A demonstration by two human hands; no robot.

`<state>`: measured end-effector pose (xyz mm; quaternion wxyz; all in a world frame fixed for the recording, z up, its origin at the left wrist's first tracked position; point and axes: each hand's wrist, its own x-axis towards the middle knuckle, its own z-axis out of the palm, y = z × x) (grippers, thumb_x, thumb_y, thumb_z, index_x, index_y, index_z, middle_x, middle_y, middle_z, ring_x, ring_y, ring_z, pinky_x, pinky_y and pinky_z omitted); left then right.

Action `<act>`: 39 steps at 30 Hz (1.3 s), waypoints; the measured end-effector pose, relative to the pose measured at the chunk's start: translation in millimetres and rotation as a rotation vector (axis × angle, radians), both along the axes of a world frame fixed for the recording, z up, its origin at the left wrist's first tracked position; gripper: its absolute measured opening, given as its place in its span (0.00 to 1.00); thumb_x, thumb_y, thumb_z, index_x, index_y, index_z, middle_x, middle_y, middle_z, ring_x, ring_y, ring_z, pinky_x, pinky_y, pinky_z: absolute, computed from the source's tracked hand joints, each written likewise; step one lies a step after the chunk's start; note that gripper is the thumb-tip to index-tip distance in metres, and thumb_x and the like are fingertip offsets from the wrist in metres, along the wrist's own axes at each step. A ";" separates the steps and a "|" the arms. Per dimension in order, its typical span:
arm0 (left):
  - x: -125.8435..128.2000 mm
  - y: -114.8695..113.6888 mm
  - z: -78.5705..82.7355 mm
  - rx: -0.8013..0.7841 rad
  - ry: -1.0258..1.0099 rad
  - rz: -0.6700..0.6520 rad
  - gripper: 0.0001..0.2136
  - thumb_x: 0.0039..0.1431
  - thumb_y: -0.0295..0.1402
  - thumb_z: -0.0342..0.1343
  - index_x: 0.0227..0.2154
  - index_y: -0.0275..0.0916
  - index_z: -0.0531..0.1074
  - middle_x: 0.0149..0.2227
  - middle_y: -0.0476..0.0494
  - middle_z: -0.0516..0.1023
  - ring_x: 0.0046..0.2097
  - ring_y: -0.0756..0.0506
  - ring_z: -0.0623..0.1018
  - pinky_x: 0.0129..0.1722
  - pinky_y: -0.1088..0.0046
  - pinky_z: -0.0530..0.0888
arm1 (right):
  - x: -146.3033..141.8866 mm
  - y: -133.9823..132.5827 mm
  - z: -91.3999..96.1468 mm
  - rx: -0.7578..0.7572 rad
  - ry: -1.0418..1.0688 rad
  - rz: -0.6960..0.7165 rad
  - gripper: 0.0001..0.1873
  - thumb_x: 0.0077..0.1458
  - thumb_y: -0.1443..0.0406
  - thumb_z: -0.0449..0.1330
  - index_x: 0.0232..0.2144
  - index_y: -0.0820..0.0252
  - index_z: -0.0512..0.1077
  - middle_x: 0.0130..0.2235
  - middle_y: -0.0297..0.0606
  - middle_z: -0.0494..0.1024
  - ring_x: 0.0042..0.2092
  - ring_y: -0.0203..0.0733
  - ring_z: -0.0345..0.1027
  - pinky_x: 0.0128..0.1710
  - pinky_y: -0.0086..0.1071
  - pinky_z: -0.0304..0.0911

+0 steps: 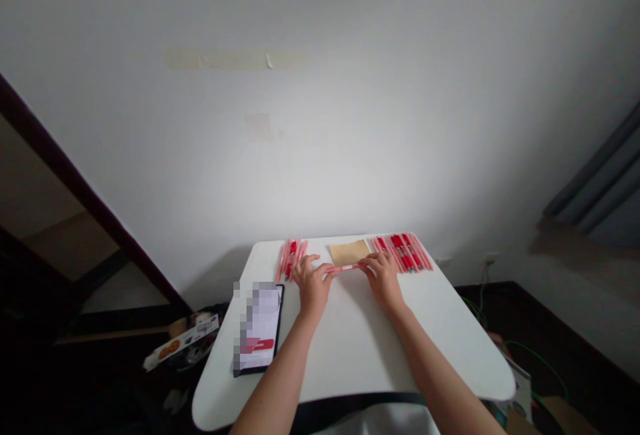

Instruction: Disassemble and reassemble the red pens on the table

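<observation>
A slim pink pen [348, 267] with a pale label spans level between my two hands above the white table. The fingertips of my left hand [313, 283] pinch its left end, while the other fingers spread outward. At its right end, my right hand [384, 280] has closed its fingertips around it. Just behind the pen lies a tan piece of paper [349, 251]. Beside my left hand is a small group of pink and red pens [287, 258]. A larger row of pink and red pens [406, 252] lies beyond my right hand, which partly covers it.
A phone [263, 328] with a lit, partly blurred screen lies on the left of the white table [360, 355]. The table's far edge is near a wall [350, 155]. Boxes and clutter [187, 342] stand on the floor to the left, green cables [540, 355] to the right.
</observation>
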<state>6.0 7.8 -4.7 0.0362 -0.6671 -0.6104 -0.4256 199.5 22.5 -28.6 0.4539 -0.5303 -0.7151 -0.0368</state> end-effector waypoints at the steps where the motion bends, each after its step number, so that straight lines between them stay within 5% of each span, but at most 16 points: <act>1: 0.1 -0.1 0.1 -0.001 -0.001 0.000 0.03 0.47 0.37 0.65 0.27 0.50 0.80 0.46 0.45 0.72 0.53 0.39 0.66 0.56 0.51 0.60 | 0.1 -0.1 0.2 0.003 0.002 0.001 0.10 0.61 0.60 0.55 0.36 0.52 0.77 0.41 0.40 0.74 0.46 0.46 0.59 0.45 0.40 0.57; 15: 0.7 -3.5 2.9 -0.038 0.011 -0.028 0.03 0.48 0.38 0.64 0.28 0.50 0.80 0.48 0.45 0.71 0.54 0.39 0.66 0.59 0.52 0.57 | -1.3 -0.5 2.1 -0.017 0.003 0.057 0.08 0.60 0.62 0.56 0.36 0.53 0.75 0.39 0.39 0.76 0.45 0.47 0.60 0.45 0.40 0.57; 32: -1.1 0.2 -2.1 0.010 0.014 -0.054 0.04 0.47 0.36 0.65 0.29 0.49 0.80 0.47 0.45 0.72 0.54 0.40 0.67 0.60 0.51 0.57 | -0.5 -0.6 2.5 -0.164 0.124 0.129 0.16 0.63 0.57 0.49 0.35 0.53 0.76 0.32 0.40 0.75 0.41 0.47 0.61 0.43 0.39 0.57; 39: -0.4 -0.2 -0.6 0.004 0.015 -0.028 0.03 0.48 0.37 0.65 0.29 0.50 0.80 0.47 0.45 0.72 0.54 0.40 0.67 0.58 0.52 0.58 | -1.9 -1.1 0.6 -0.215 0.212 0.083 0.17 0.61 0.55 0.51 0.46 0.54 0.70 0.37 0.42 0.72 0.44 0.47 0.64 0.46 0.41 0.60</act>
